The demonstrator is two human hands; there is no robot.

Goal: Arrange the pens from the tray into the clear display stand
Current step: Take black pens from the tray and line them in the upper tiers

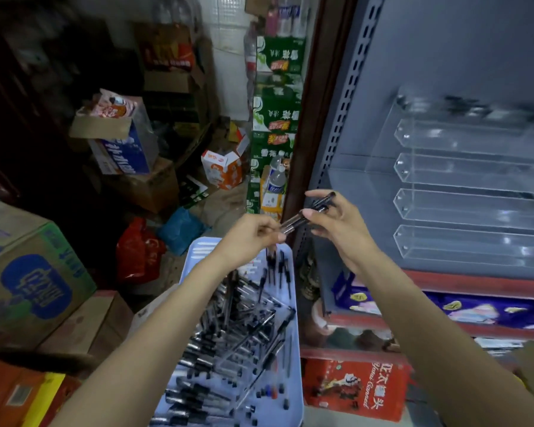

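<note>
1. Cardboard carton with a blue printed emblem (34, 282), far left, standing on plain brown boxes.
2. Red plastic bag (138, 254) and blue plastic bag (181, 229), crumpled on the floor beyond the carton.
3. Pale lilac plastic tray (198, 251), rectangular, low centre; holds a loose heap of black-and-clear ballpoint pens (228, 340) lying at all angles.
4. Left hand (253, 234), raised above the tray's far end; fingers curled, pinching the lower end of a small bundle of black-capped clear pens (309, 214).
5. Right hand (339, 220), just beside the left; thumb and curled fingers grip the same bundle nearer its upper end. The bundle slants up to the right, between the two hands, in front of the shelf upright.
6. Stack of green printed drink cartons (276, 118), behind the hands.
7. Clear acrylic display stand (475, 204), tiered troughs, on the grey metal shelf (330, 167) at right; dark blurred shapes show in its top tier, too smeared to identify.
8. Red printed box (355, 386), lower right, under the shelf.
</note>
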